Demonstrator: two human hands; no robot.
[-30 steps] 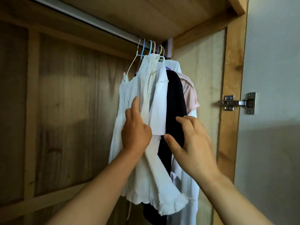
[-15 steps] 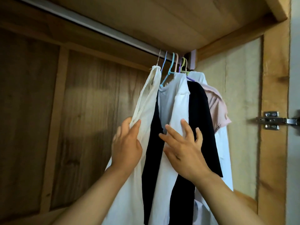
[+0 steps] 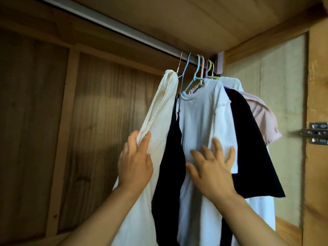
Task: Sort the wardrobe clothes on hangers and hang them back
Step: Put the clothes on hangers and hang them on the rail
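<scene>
While the left hand (image 3: 135, 162) pinches the cream dress (image 3: 159, 110), the right hand (image 3: 212, 169) rests spread on the white shirt (image 3: 200, 114); parting them along the rail (image 3: 113, 23) seems next.

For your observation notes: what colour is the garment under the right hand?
White, a plain T-shirt, seen in the head view.
</scene>
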